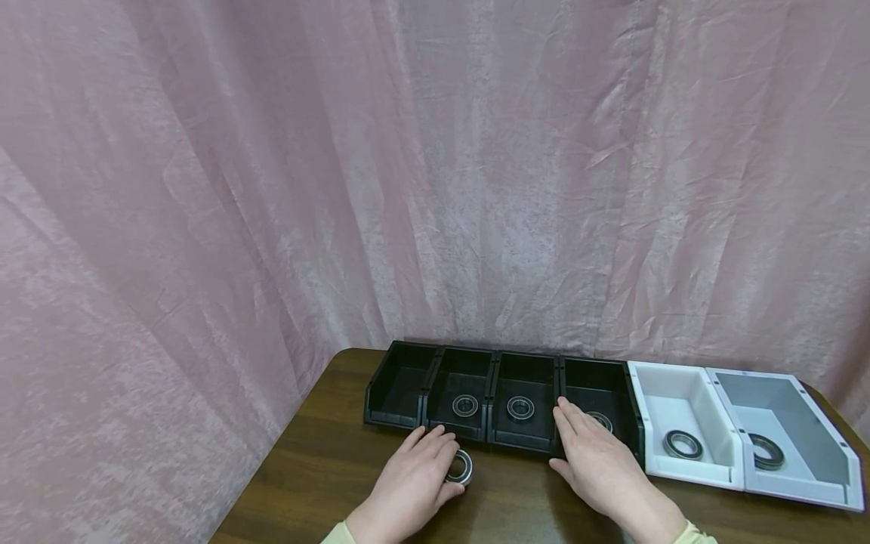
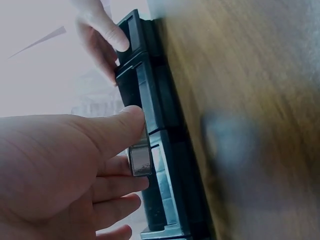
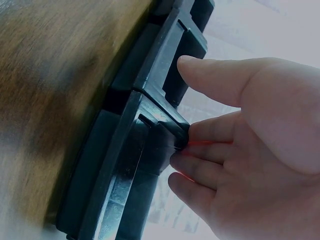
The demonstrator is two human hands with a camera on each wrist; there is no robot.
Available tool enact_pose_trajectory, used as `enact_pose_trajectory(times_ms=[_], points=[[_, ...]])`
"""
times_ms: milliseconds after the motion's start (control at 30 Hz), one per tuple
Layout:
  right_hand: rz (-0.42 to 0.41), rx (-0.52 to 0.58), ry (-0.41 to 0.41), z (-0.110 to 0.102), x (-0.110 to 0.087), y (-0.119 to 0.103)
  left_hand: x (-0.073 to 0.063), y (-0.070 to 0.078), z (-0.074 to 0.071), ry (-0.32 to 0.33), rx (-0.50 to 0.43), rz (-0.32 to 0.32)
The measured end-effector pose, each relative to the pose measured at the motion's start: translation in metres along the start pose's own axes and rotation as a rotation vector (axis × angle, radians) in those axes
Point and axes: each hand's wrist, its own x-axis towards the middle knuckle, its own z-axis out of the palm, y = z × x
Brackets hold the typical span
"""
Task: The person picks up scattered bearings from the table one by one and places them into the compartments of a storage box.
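Observation:
My left hand (image 1: 413,477) pinches a ball bearing (image 1: 467,468) between thumb and fingers, in front of the second black bin (image 1: 457,432) from the left. In the left wrist view the edge of this bearing (image 2: 141,161) shows between thumb and forefinger. Holding nothing, my right hand (image 1: 601,462) has its fingers extended over the fourth black bin (image 1: 598,370). Its fingertips lie at the wall between that bin and the third black bin (image 1: 519,438); the right wrist view shows them at the black plastic (image 3: 165,132). A bearing (image 1: 601,418) inside the fourth bin is partly hidden by this hand.
Bearings lie in the second bin (image 1: 465,406) and third bin (image 1: 520,408). The leftmost black bin (image 1: 394,418) holds nothing visible. To the right, a white bin (image 1: 693,472) and a wider grey-white bin (image 1: 805,495) each hold a bearing. Behind the wooden table (image 1: 306,453) hangs a pink curtain (image 1: 476,189).

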Motion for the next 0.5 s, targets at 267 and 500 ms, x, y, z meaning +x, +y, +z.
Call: enact_pose_trajectory(times_ms=[267, 500], points=[[0.003, 0.002, -0.001, -0.001, 0.000, 0.000, 0.002, -0.005, -0.006, 0.022, -0.004, -0.017], [0.011, 0.009, -0.009, -0.001, 0.001, -0.001, 0.004, -0.012, -0.008, 0.099, 0.048, 0.001]])
